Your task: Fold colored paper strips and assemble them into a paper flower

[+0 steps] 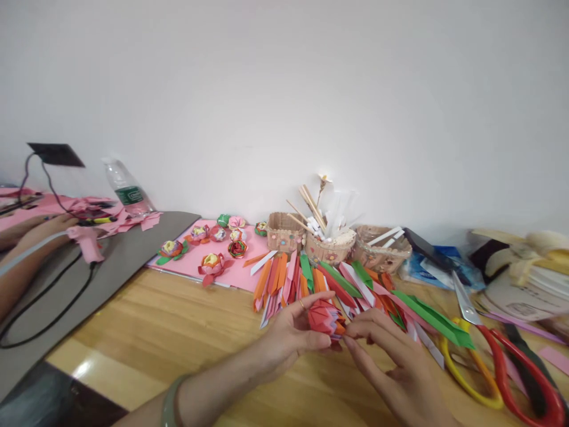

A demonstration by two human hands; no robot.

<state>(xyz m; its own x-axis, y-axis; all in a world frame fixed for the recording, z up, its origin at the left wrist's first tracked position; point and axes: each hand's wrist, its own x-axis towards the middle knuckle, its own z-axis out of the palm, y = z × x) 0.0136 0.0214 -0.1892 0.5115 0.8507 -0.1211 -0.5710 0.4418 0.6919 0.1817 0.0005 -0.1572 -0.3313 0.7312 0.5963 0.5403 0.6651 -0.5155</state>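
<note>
A folded paper flower [323,317] in red, orange and lilac is held above the wooden table, just in front of several folded paper strips [278,279]. My left hand [291,329] grips it from the left, thumb below and index finger along its top. From the right, the thumb and fingers of my right hand [384,350] pinch at the flower's lower right edge. What exactly lies between those fingertips is too small to make out. Green folded strips [433,317] lie beyond the right hand.
Scissors [502,350] with red and yellow handles lie at the right. Small woven baskets [287,231] stand along the wall. Finished paper flowers [212,264] rest on pink paper [178,259]. At the left are another person's arms [31,249], a pink glue gun [88,243] and a bottle [128,190].
</note>
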